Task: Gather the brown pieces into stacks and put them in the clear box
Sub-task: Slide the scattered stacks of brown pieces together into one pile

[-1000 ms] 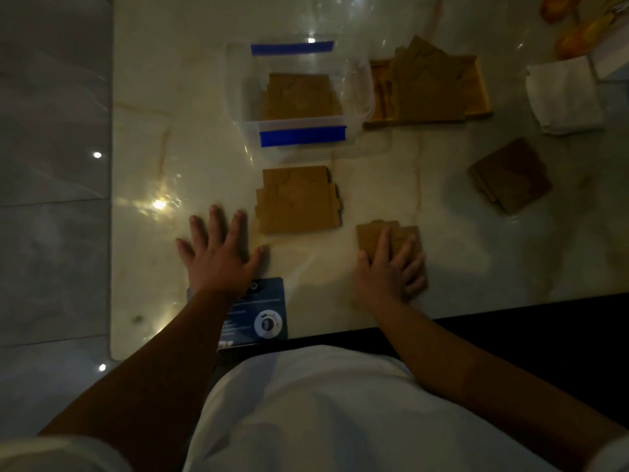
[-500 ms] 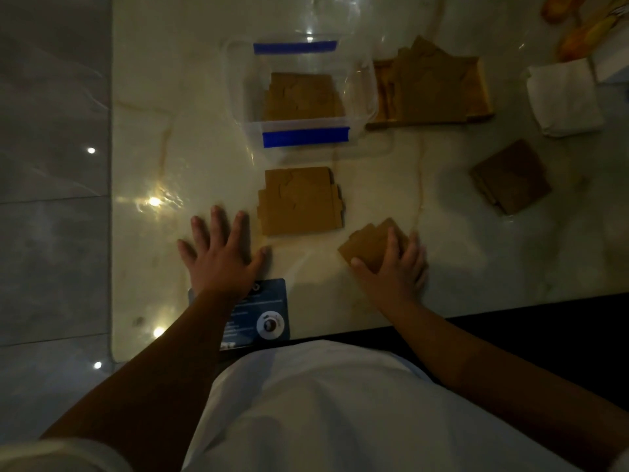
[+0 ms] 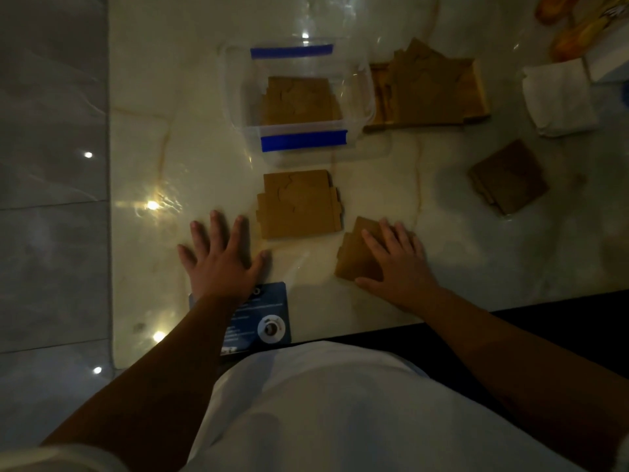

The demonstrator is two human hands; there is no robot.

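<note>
One head-worn view looks steeply down (from close) at the marble table (image 3: 442,301).

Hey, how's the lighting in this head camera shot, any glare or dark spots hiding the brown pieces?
Head view: dim overall; bright glare spots on the marble table at left, reflections on the clear box. The far-right stack sits in the darkest patch, its edges hard to tell. The stack under the right hand and the middle stack read clearly. Wide-angle bending shows at the edges.
</note>
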